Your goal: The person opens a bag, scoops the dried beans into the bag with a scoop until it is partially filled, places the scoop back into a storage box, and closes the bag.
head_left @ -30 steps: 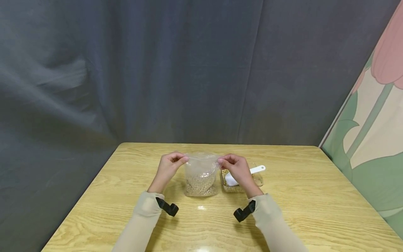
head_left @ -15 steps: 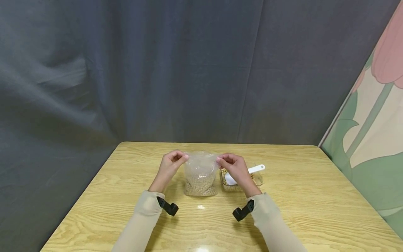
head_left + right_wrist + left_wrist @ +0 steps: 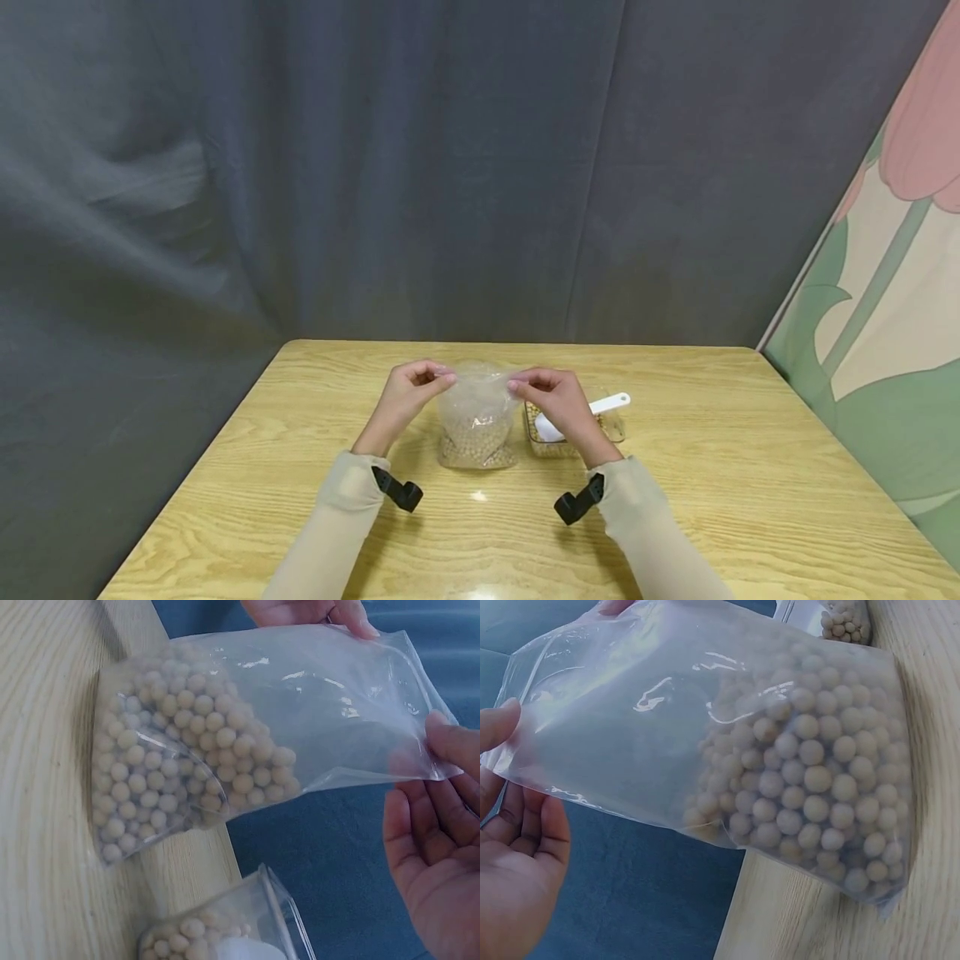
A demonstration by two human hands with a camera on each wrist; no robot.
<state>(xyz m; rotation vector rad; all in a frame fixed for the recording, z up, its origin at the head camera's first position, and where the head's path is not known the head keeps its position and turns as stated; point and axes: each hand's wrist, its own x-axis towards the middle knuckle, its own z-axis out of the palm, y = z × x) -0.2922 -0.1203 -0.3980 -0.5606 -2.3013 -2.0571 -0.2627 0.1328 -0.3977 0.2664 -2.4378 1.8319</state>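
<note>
A clear zip bag [image 3: 477, 429] partly filled with round beige beans or balls [image 3: 817, 780] stands upright on the table. At its top left corner my left hand [image 3: 405, 398] pinches the plastic between thumb and fingers. My right hand [image 3: 558, 404] pinches the opposite top corner the same way. In the left wrist view the zip strip runs near the left thumb [image 3: 499, 724]. The right wrist view shows the right thumb [image 3: 450, 742] pressing on the film by the bag's mouth. The contents sit in the lower half of the bag.
Right of the bag is a clear plastic box [image 3: 555, 448] with more of the same balls. A white scoop [image 3: 611, 402] lies in it, its handle over the rim. The wooden table [image 3: 712, 467] meets a dark curtain [image 3: 450, 208] at the back.
Both hands have come slightly closer together. The bag's mouth now looks narrower and its upper film more puckered. The box and scoop have not moved.
</note>
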